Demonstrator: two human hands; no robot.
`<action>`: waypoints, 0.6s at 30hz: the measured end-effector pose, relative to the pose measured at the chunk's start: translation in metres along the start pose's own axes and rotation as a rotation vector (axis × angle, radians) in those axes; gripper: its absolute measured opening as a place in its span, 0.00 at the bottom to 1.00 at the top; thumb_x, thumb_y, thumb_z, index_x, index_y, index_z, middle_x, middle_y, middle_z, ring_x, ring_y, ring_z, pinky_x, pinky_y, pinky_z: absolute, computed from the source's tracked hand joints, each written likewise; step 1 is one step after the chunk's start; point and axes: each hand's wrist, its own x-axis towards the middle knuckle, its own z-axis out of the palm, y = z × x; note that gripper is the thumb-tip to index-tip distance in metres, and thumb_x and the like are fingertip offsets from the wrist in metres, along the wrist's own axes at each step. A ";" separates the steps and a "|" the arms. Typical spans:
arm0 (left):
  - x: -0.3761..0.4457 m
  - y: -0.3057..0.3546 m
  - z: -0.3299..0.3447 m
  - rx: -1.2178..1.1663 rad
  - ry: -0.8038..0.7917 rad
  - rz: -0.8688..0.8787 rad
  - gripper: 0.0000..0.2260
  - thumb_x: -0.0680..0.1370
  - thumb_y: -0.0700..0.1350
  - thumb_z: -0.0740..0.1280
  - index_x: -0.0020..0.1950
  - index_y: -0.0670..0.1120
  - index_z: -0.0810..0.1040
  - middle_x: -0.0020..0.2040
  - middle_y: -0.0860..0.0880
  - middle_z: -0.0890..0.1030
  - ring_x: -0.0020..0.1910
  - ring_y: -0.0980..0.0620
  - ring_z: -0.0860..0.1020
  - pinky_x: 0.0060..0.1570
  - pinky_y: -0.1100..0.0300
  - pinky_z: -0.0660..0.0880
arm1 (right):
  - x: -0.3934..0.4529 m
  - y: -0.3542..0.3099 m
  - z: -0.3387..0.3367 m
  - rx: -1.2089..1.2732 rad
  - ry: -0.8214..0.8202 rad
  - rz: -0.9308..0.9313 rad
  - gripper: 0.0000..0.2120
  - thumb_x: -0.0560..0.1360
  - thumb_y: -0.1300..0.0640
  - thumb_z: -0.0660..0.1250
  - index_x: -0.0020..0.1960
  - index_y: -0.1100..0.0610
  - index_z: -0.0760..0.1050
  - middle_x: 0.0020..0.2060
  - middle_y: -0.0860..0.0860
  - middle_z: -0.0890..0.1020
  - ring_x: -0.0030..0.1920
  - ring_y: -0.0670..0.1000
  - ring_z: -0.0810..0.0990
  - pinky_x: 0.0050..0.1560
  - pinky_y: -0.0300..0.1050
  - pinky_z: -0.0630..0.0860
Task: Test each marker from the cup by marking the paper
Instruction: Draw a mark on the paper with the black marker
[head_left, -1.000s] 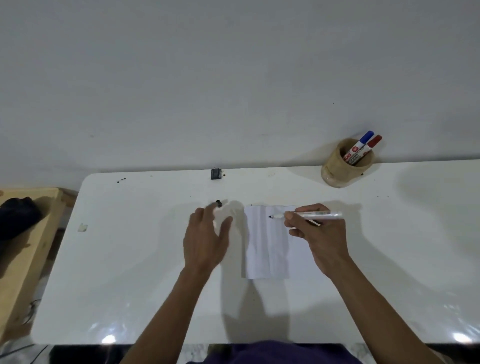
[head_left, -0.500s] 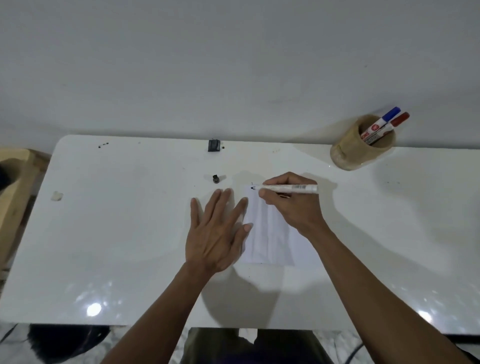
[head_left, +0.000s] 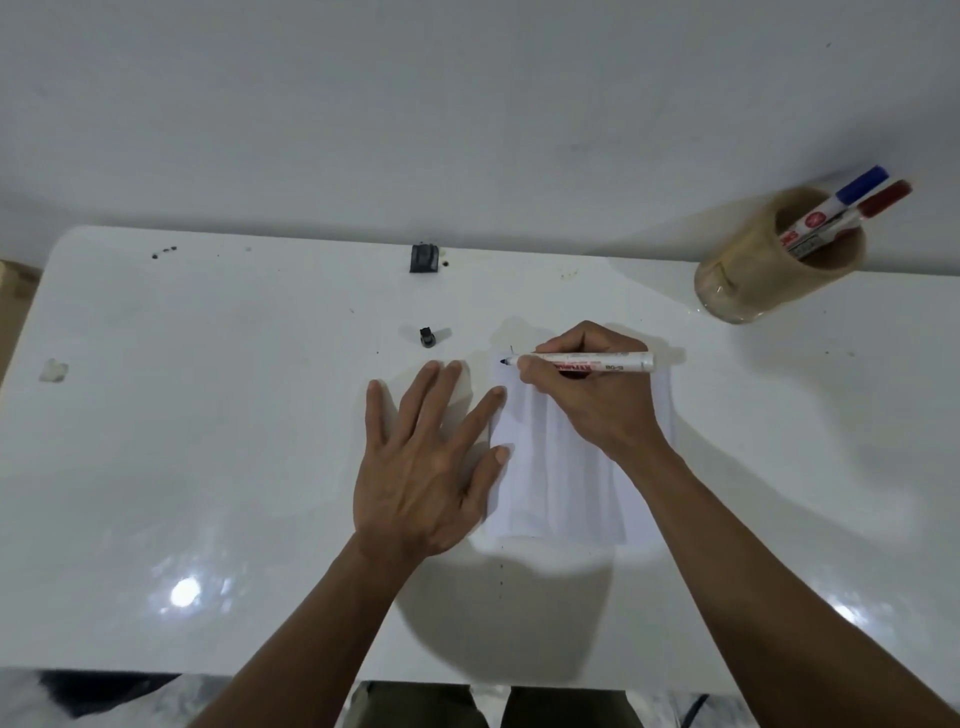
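- A white worktop (head_left: 208, 415) is seen from above, with a few small dark specks and a small pale scrap (head_left: 53, 370) near its left side.
- The left hand (head_left: 426, 467) is laid flat with the fingers spread wide. Nothing is held in it. Its thumb and first finger are pressed on the left edge of the paper (head_left: 561, 488), so the sheet seems to be kept from sliding.
- A small black cap (head_left: 428, 336) is left lying on the worktop, just beyond the left hand. It is likely the cap of the marker in use, though that cannot be told for sure.
- A small dark block (head_left: 424, 258) is set near the far edge of the worktop.
- The paper is spread in the middle, between the two hands. A thin short line is seen near its top left corner. The rest of the sheet looks blank.
- The open marker (head_left: 582, 362) is held in the right hand (head_left: 597, 400), with the grip closed tight around the barrel. Its dark tip is put at the top left corner of the paper.
- So the first marker is judged to be in the middle of its test.
- Far right, a tan cup (head_left: 753, 275) is stood near the wall. A blue-capped marker (head_left: 852, 189) and a red-capped marker (head_left: 878, 200) are kept inside it with caps on. These two are judged to be left to test.
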 end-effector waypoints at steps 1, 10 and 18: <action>0.000 0.000 0.001 -0.002 0.011 0.001 0.24 0.81 0.62 0.54 0.76 0.59 0.64 0.78 0.44 0.64 0.80 0.44 0.58 0.74 0.32 0.54 | 0.000 0.000 0.001 0.006 0.002 0.001 0.08 0.70 0.63 0.79 0.40 0.64 0.82 0.37 0.58 0.87 0.39 0.60 0.86 0.39 0.58 0.83; 0.001 0.000 0.002 -0.001 0.035 -0.006 0.24 0.80 0.63 0.55 0.75 0.59 0.66 0.78 0.44 0.65 0.79 0.44 0.59 0.74 0.32 0.54 | -0.001 0.000 0.004 0.021 0.014 0.023 0.08 0.70 0.61 0.80 0.41 0.62 0.82 0.37 0.57 0.88 0.40 0.60 0.87 0.41 0.58 0.83; 0.001 0.001 0.002 0.000 0.040 -0.010 0.24 0.80 0.63 0.56 0.75 0.60 0.65 0.78 0.45 0.65 0.79 0.45 0.59 0.74 0.33 0.54 | 0.000 -0.001 0.003 -0.011 0.000 0.032 0.09 0.70 0.59 0.80 0.40 0.63 0.82 0.37 0.57 0.87 0.39 0.59 0.86 0.39 0.57 0.82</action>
